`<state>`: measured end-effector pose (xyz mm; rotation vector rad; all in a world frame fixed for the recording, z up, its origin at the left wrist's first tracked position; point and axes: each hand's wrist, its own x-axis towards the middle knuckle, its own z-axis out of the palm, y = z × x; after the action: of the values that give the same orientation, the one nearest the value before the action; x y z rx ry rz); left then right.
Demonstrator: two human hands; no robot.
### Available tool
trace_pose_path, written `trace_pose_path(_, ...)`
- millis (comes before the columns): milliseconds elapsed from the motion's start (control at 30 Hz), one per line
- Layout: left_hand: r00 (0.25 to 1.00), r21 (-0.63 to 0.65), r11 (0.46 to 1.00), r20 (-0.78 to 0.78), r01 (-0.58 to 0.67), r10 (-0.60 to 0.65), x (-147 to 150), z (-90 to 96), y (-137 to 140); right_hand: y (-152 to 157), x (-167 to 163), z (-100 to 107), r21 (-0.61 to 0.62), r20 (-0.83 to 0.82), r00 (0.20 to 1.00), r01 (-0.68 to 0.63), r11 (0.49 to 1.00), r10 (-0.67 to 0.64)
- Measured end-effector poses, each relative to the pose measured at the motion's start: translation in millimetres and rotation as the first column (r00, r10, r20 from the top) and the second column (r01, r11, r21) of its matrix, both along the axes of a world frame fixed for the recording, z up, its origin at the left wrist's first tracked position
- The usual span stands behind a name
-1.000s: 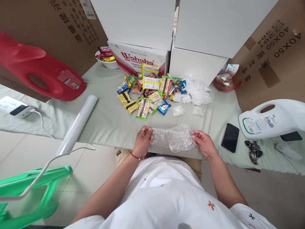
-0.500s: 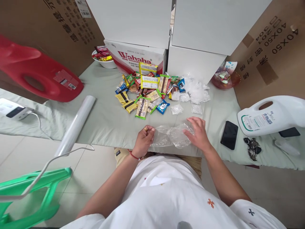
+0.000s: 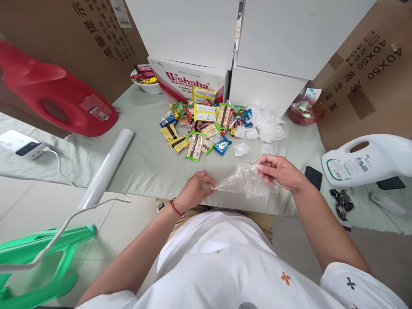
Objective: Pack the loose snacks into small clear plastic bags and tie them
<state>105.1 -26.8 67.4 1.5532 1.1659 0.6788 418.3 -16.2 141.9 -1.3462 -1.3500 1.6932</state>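
Note:
A clear, crinkled plastic bag (image 3: 246, 179) stretches between my two hands above the front edge of the cloth-covered table. At its narrow left end, my left hand (image 3: 197, 189) pinches the film between thumb and fingers. My right hand (image 3: 279, 171) grips the bag's upper right part the same way. Beyond them lies a pile of wrapped snack bars (image 3: 206, 113) in yellow, green, red and blue. To the right of the pile sits a heap of folded clear bags (image 3: 265, 122), and a single folded bag (image 3: 241, 149) rests nearer to me.
A red jug (image 3: 58, 94), a white roll (image 3: 107, 167) and a white device (image 3: 22, 146) are at left. On the right are a white detergent bottle (image 3: 363, 159), a phone (image 3: 313, 177) and keys (image 3: 341, 204). Boxes (image 3: 186, 30) wall the back. A green stool (image 3: 61, 257) stands on the floor.
My right hand has closed on the bag and moved right and slightly up. The bag is now pulled into a narrow point at my left hand.

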Motion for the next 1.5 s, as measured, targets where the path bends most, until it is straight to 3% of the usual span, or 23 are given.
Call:
trace_pose_path(67, 0.960, -0.102, 0.985, 0.229, -0.139, 0.159, 5.6, 3.0, 3.5, -1.9, 1.6, 1.4, -0.104, -0.144, 0.986, 0.069, 0.992, -0.084)
trace_pose_path(100, 0.892, -0.217, 0.958, 0.372, -0.186, 0.258, 9.8, 4.8, 5.2, -3.0, 2.0, -0.3, -0.154, -0.211, 0.969, 0.094, 0.984, -0.126)
trace_pose_path(167, 0.678, -0.463, 0.862, 0.566, -0.208, 0.468, 20.1, 8.6, 8.8, -5.3, 2.1, -6.8, -0.241, -0.317, 0.929, 0.115, 0.964, -0.190)
trace_pose_path(233, 0.522, -0.614, 0.764, 0.594, -0.198, 0.612, 30.5, 12.6, 12.5, -7.3, 2.5, -14.1, -0.299, -0.368, 0.901, 0.119, 0.947, -0.229)
trace_pose_path(267, 0.502, -0.643, 0.737, 0.576, -0.209, 0.645, 34.9, 14.6, 14.2, -7.9, 3.2, -17.1, -0.317, -0.376, 0.895, 0.120, 0.941, -0.241)
trace_pose_path(367, 0.573, -0.626, 0.735, 0.512, -0.261, 0.640, 42.9, 20.8, 17.5, -7.3, 8.2, -22.7, -0.327, -0.358, 0.889, 0.167, 0.930, -0.285)
trace_pose_path(467, 0.630, -0.592, 0.749, 0.468, -0.297, 0.620, 45.6, 26.4, 19.1, -5.5, 15.3, -26.2, -0.242, -0.321, 0.835, 0.385, 0.891, -0.448)
trace_pose_path(567, 0.579, -0.603, 0.697, 0.429, -0.389, 0.694, 48.7, 29.8, 20.8, -12.2, 17.0, -33.2, -0.156, -0.271, 0.722, 0.620, 0.769, -0.637)
trace_pose_path(633, 0.514, -0.608, 0.649, 0.414, -0.458, 0.751, 52.8, 30.3, 21.3, -24.6, 10.2, -40.2, -0.185, -0.215, 0.676, 0.681, 0.709, -0.705)
trace_pose_path(700, 0.462, -0.599, 0.623, 0.423, -0.503, 0.780, 58.9, 29.7, 20.2, -41.1, -5.1, -48.3, -0.273, -0.180, 0.664, 0.675, 0.686, -0.725)
trace_pose_path(833, 0.429, -0.581, 0.621, 0.448, -0.527, 0.784, 71.6, 26.7, 15.4, -63.4, -48.6, -65.4, -0.411, -0.188, 0.714, 0.566, 0.714, -0.674)
trace_pose_path(933, 0.462, -0.579, 0.641, 0.446, -0.504, 0.766, 68.2, 25.2, 18.5, -58.4, -62.7, -72.5, -0.375, -0.187, 0.771, 0.517, 0.769, -0.609)
trace_pose_path(1133, 0.570, -0.559, 0.678, 0.390, -0.477, 0.723, 28.3, 18.9, 46.6, -45.1, -18.7, -58.7, -0.169, -0.184, 0.734, 0.632, 0.757, -0.654)
trace_pose_path(1233, 0.585, -0.535, 0.697, 0.398, -0.478, 0.707, 35.2, 11.7, 42.4, -53.0, -11.1, -51.4, -0.097, -0.188, 0.732, 0.650, 0.754, -0.655)
trace_pose_path(1300, 0.638, -0.469, 0.775, 0.454, -0.422, 0.622, 57.8, 9.5, 26.0, -62.6, -17.9, -50.9, -0.035, -0.210, 0.746, 0.640, 0.768, -0.632)
trace_pose_path(1333, 0.702, -0.419, 0.853, 0.504, -0.311, 0.503, 72.3, 9.9, 14.8, -68.4, -22.7, -51.8, -0.015, -0.211, 0.778, 0.602, 0.798, -0.591)
trace_pose_path(1367, 0.766, -0.382, 0.919, 0.561, -0.096, 0.314, 87.1, 11.1, 2.9, -75.1, -26.8, -53.2, -0.001, -0.199, 0.817, 0.552, 0.834, -0.541)
trace_pose_path(1400, 0.787, -0.358, 0.920, 0.609, 0.160, 0.100, 100.7, 13.1, -8.7, -82.8, -29.3, -55.1, 0.004, -0.168, 0.861, 0.488, 0.873, -0.480)
trace_pose_path(1433, 0.762, -0.330, 0.868, 0.642, 0.371, -0.082, 111.9, 15.2, -18.9, -91.6, -29.4, -57.4, 0.006, -0.120, 0.899, 0.424, 0.905, -0.421)
trace_pose_path(1500, 0.653, -0.250, 0.720, 0.669, 0.647, -0.354, 123.4, 17.8, -32.9, -114.0, -20.5, -63.2, 0.015, 0.020, 0.941, 0.339, 0.941, -0.339)
